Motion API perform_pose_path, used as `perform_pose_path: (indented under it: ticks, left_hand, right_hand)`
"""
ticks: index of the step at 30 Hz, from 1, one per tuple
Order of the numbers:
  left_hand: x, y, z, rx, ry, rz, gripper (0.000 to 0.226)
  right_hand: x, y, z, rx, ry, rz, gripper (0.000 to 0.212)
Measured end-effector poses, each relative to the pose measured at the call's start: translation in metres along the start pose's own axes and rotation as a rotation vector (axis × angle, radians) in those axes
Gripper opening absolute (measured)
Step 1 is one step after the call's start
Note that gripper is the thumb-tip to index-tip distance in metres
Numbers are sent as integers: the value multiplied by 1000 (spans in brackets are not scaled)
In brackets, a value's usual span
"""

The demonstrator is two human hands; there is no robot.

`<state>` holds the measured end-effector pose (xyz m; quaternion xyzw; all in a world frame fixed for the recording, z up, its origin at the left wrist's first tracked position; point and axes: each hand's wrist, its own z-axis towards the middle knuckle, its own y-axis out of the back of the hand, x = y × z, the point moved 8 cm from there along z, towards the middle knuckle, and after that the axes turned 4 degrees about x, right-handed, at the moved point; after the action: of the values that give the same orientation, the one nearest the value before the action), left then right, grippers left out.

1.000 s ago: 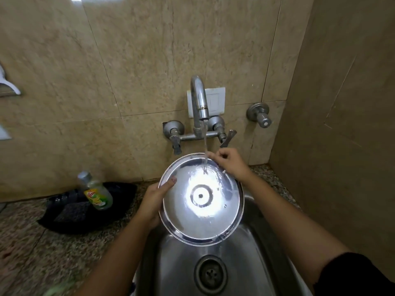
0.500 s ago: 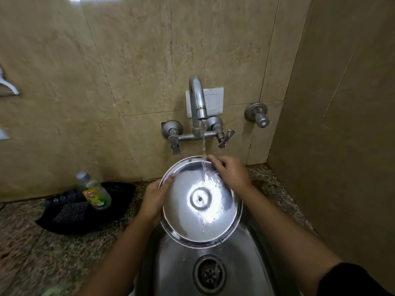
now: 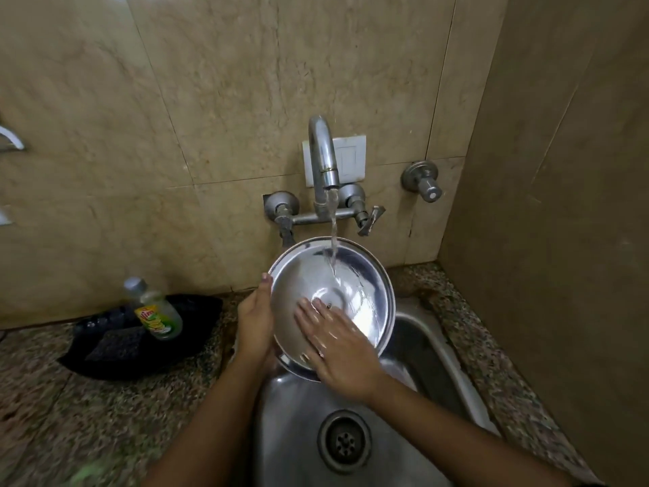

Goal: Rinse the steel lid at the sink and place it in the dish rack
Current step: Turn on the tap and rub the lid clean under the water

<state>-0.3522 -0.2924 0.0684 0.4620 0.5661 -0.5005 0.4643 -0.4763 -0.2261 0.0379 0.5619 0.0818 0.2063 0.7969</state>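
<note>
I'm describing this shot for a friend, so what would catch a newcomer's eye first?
The round shiny steel lid, held over the steel sink at centre, with water from the curved chrome tap hitting it. The left hand grips its rim; the right hand lies flat on it. A green dish-soap bottle stands left.

I see a lid (image 3: 346,275) of polished steel, mirror-bright and wet. The sink (image 3: 421,349) is brushed steel, duller, as is the drain (image 3: 345,441). The tap (image 3: 321,152) is smooth grey metal with a soft shine. The wall (image 3: 210,100) is glossy beige tile; the surface (image 3: 70,416) is speckled stone. The bottle (image 3: 158,312) looks like clear plastic, lying on a matt black cloth (image 3: 116,349).
</note>
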Motion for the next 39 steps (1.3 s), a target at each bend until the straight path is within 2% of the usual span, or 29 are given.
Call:
perform_pose_path:
  ticks: [1, 5, 9, 11, 14, 16, 18, 20, 22, 25, 31, 33, 35, 37, 39]
  left_hand:
    - [-1, 7, 2, -32, -21, 20, 44]
    - [5, 15, 0, -60, -7, 42, 42]
    - [13, -2, -7, -20, 26, 52, 44]
    - [12, -13, -12, -2, 19, 39, 46]
    - [9, -20, -12, -1, 7, 7, 43]
    - [6, -18, -9, -9, 26, -58, 38]
    - [3, -10, -3, -27, 28, -73, 38]
    - [2, -2, 0, -49, 24, -32, 41]
    - [7, 2, 0, -63, 29, 11, 43]
    - [12, 2, -6, -98, 46, 15, 44]
    - [1, 5, 0, -92, 21, 3, 46]
    - [3, -1, -4, -65, 27, -8, 45]
    - [5, -9, -7, -26, 33, -54, 39]
    - [7, -12, -8, 4, 50, -69, 37]
    - [8, -9, -7, 16, 72, -56, 38]
  right_hand:
    - [-18, -8, -15, 30, -39, -25, 62]
    - [-96, 3, -24, 3, -419, -63, 68]
    - [-92, 38, 34, -93, -505, -16, 69]
    - [-63, 52, 65, -152, -444, 51, 67]
    - [-4, 49, 76, -175, -179, 47, 59]
    - [14, 30, 53, -117, -64, 47, 57]
    - [6, 9, 19, -26, -42, -5, 59]
    - [-18, -5, -13, 39, -71, -101, 62]
    - [-54, -6, -29, 72, -194, -117, 66]
    - [-86, 10, -21, 23, -352, -130, 66]
    - [-66, 39, 48, -122, -435, -1, 70]
    - [-38, 47, 71, -151, -343, 66, 72]
    - [0, 42, 76, -136, -156, 73, 64]
    - [20, 28, 57, -94, -16, 87, 61]
    - [19, 11, 27, -5, 82, 91, 66]
